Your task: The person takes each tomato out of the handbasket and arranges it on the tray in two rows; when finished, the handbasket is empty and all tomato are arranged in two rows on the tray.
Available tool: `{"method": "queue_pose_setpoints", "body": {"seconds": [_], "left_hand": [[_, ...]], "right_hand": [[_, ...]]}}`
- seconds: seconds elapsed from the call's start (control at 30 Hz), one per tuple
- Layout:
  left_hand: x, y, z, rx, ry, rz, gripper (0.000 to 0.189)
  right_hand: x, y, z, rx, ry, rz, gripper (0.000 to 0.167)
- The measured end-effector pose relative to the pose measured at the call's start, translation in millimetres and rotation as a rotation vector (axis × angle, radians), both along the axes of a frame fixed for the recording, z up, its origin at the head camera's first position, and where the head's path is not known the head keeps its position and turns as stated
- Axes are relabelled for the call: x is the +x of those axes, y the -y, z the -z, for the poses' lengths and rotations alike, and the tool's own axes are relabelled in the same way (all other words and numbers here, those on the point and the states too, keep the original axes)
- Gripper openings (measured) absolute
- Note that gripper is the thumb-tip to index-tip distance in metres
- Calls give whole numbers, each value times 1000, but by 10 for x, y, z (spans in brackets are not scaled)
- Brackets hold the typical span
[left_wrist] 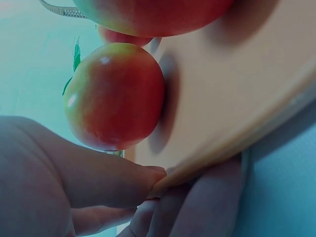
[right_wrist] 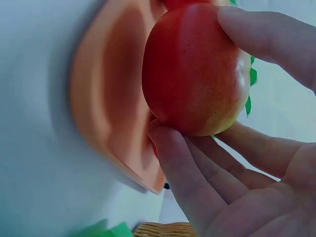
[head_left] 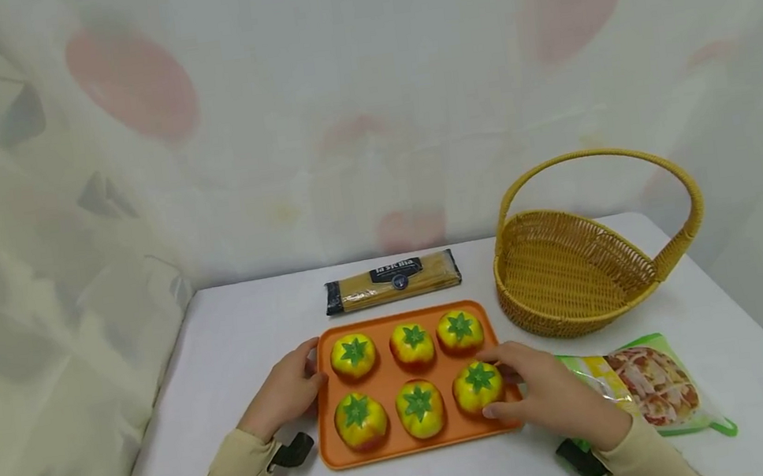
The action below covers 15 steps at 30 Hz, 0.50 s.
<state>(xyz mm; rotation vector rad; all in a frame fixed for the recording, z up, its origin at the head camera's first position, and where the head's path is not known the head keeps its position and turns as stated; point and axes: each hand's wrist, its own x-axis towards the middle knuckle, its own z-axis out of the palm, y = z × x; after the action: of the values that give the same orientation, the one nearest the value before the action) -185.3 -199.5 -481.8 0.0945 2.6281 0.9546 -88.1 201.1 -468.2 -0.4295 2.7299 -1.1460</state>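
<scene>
An orange tray (head_left: 386, 380) lies on the table with several yellow-red tomatoes with green star-shaped tops in two rows. My left hand (head_left: 288, 388) grips the tray's left edge. In the left wrist view the thumb (left_wrist: 118, 180) lies over the rim and the other fingers curl beneath it; a tomato (left_wrist: 116, 96) sits close above the thumb. At the tray's front right corner my right hand (head_left: 550, 388) holds a tomato (head_left: 477, 389) between thumb and fingers. The right wrist view shows that tomato (right_wrist: 192, 71) with fingers beneath and the thumb on its other side.
Behind the tray lies a pack of spaghetti (head_left: 394, 280). A wicker basket (head_left: 564, 271) with a tall handle stands at the back right. A green-edged printed food bag (head_left: 657, 383) lies right of the tray, partly behind my right hand. Printed curtains (head_left: 315, 159) surround the white table.
</scene>
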Motion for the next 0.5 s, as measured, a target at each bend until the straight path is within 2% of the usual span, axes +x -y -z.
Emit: {"method": "queue_pose_setpoints", "body": {"seconds": [0.2,0.5], "left_hand": [[25,-14,-3,4,-5,1,69],[-41,-54,8,1,2,8,70]], "right_hand": [[24,42,74,13,13,8,67],[22,9,77,41,12,25,68]]}}
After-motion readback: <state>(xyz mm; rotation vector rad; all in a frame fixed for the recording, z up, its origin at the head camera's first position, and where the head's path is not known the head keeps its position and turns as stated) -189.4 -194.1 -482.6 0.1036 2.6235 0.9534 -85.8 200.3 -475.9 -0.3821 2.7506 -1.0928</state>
